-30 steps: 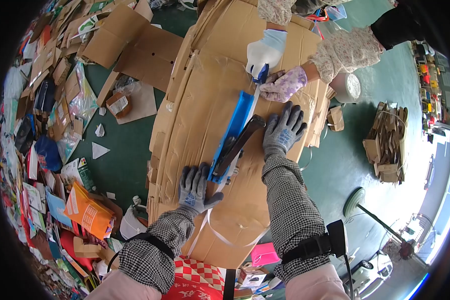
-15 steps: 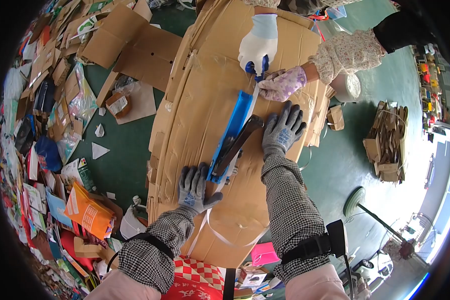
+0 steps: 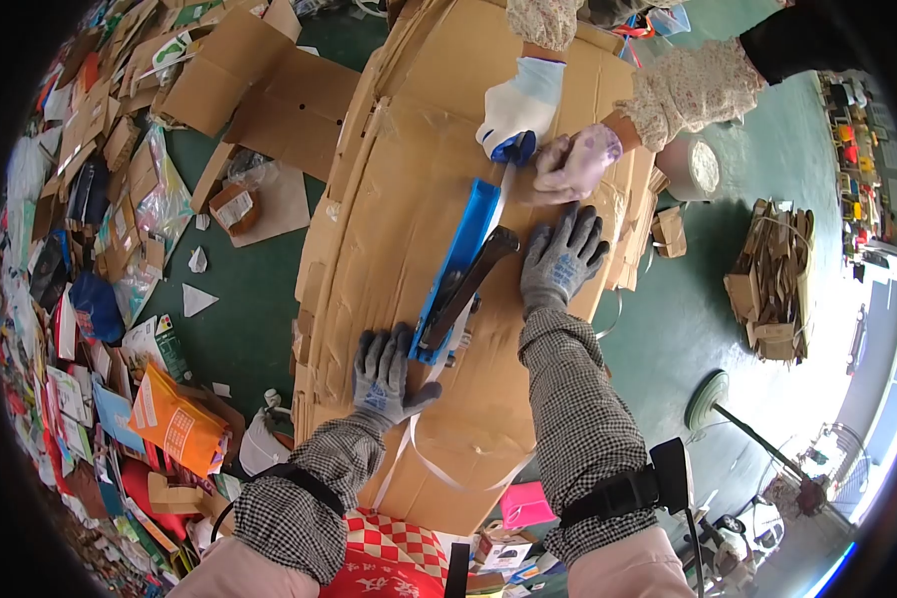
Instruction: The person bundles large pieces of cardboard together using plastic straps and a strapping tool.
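Blue metal strapping tool (image 3: 465, 242) with a long black lever lies lengthwise on top of a tall brown bundle of flattened cardboard (image 3: 389, 189), near the bundle's middle. A white plastic strap (image 3: 439, 470) runs from under the tool and loops down the near end of the bundle.

The person's left hand (image 3: 384, 374), in a grey knit glove, rests flat and released on the cardboard, thumb out beside the near end of the tool. The right hand (image 3: 560, 261), gloved the same, lies flat with fingers spread, grasping nothing, just right of the lever.

At the far end, a co-worker's white-gloved hand (image 3: 516, 105) grips a small blue hand tool (image 3: 515, 149) at the strap, with a purple patterned gloved hand (image 3: 573, 164) beside it.

Four gloved hands in all, one strapping tool, one strap. Loose cardboard and paper litter the green floor (image 3: 249, 319).
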A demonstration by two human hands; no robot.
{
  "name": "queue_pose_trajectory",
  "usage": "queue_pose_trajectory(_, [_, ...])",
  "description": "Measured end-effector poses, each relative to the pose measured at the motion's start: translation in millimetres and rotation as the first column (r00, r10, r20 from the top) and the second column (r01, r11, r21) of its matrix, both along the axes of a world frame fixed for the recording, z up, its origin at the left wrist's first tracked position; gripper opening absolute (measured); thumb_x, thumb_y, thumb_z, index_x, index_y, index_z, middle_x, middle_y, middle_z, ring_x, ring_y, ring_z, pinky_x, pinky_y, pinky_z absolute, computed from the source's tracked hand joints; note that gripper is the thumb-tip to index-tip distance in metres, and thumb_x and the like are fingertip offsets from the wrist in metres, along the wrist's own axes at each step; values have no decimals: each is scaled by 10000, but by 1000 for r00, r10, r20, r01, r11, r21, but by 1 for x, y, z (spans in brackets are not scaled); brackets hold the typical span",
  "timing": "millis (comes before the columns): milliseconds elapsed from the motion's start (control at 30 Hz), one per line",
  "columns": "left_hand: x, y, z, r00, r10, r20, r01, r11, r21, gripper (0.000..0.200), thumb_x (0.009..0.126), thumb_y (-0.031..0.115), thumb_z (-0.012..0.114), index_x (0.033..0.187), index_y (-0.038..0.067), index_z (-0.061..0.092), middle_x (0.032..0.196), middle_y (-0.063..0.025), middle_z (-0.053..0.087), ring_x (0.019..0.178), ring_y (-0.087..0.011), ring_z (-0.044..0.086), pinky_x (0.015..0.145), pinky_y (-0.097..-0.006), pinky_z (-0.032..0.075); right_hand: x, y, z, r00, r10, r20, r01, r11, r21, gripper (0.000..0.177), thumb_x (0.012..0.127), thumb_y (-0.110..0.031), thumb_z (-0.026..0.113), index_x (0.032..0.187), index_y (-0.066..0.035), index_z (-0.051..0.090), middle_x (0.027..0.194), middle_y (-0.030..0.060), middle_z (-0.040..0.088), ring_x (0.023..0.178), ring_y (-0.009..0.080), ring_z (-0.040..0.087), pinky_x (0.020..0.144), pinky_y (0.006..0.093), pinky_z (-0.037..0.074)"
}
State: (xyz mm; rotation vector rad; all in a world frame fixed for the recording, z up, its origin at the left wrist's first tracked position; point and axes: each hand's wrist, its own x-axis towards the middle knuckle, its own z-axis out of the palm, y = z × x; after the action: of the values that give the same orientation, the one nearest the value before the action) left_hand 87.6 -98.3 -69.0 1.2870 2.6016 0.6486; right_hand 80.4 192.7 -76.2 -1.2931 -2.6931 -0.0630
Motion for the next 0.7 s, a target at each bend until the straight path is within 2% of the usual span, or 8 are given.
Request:
queue_pose_trajectory(333, [0, 0, 0, 1000, 1, -18, 0, 1000, 25, 906, 685, 537, 611, 1322, 13, 235, 1349, -174, 310, 1188, -364, 333, 1030, -543, 199, -3, -2, 8, 1000, -9, 7, 9, 1000, -4, 569, 869, -309, 409, 1381, -124, 241, 1410, 165, 246, 1314, 330, 196, 1080, 485, 63])
queue_pose_trajectory(433, [1, -2, -3, 1000, 2, -28, 0, 998, 63, 901, 688, 528, 613, 1321, 15, 229, 1351, -173, 306, 1190, -366, 329, 1031, -544, 197, 0, -3, 11, 1000, -6, -2, 6, 1000, 14, 543, 865, -274, 429, 1366, -134, 271, 1400, 152, 269, 1297, 327, 226, 1073, 486, 105])
queue_pose_trajectory(500, [-1, -1, 0, 1000, 0, -30, 2, 997, 74, 901, 688, 529, 612, 1320, 14, 228, 1352, -174, 305, 1190, -369, 329, 1030, -545, 197, 2, -4, 16, 968, 163, -192, -180, 981, -75, 504, 855, -244, 465, 1333, -148, 339, 1351, 124, 363, 1250, 320, 306, 1036, 485, 192])
queue_pose_trajectory(533, [-3, -1, 1, 1000, 2, -28, 0, 997, 74, 901, 688, 530, 611, 1319, 14, 226, 1352, -175, 304, 1190, -371, 328, 1030, -547, 197, 0, -4, 17, 966, 166, -200, -183, 981, -67, 504, 855, -244, 465, 1333, -148, 339, 1351, 124, 363, 1250, 320, 306, 1036, 485, 192])
queue_pose_trajectory(600, [-2, -4, 0, 999, 1, -35, 2, 996, 88, 906, 688, 532, 610, 1320, 13, 220, 1352, -176, 302, 1190, -374, 327, 1028, -549, 197, -6, -12, 33, 961, 53, -270, -134, 948, -289, 439, 841, -237, 503, 1265, -151, 433, 1211, 95, 517, 1143, 311, 434, 961, 454, 306])
queue_pose_trajectory(633, [-3, -4, -1, 999, -1, -42, 5, 995, 102, 910, 688, 533, 610, 1321, 12, 215, 1353, -178, 301, 1190, -376, 326, 1027, -550, 198, -16, -11, 37, 929, 26, -369, -153, 936, -318, 398, 837, -300, 518, 1196, -131, 493, 1058, 87, 613, 1041, 298, 532, 884, 406, 384])
queue_pose_trajectory(667, [-3, -4, -2, 999, 1, -40, 3, 994, 106, 910, 688, 533, 610, 1321, 12, 215, 1353, -178, 301, 1190, -376, 326, 1027, -550, 198, -31, -16, 49, 930, 29, -367, -153, 937, -314, 398, 837, -300, 518, 1196, -131, 493, 1058, 87, 613, 1041, 298, 532, 884, 406, 384])
queue_pose_trajectory(700, [-2, -4, -3, 999, 4, -46, 0, 994, 105, 906, 689, 536, 607, 1318, 10, 223, 1352, -179, 302, 1189, -376, 326, 1025, -551, 199, -49, -23, 67, 969, -71, -237, -47, 888, -458, 416, 830, -340, 520, 1186, -128, 496, 1025, 92, 627, 1007, 294, 556, 858, 390, 406])
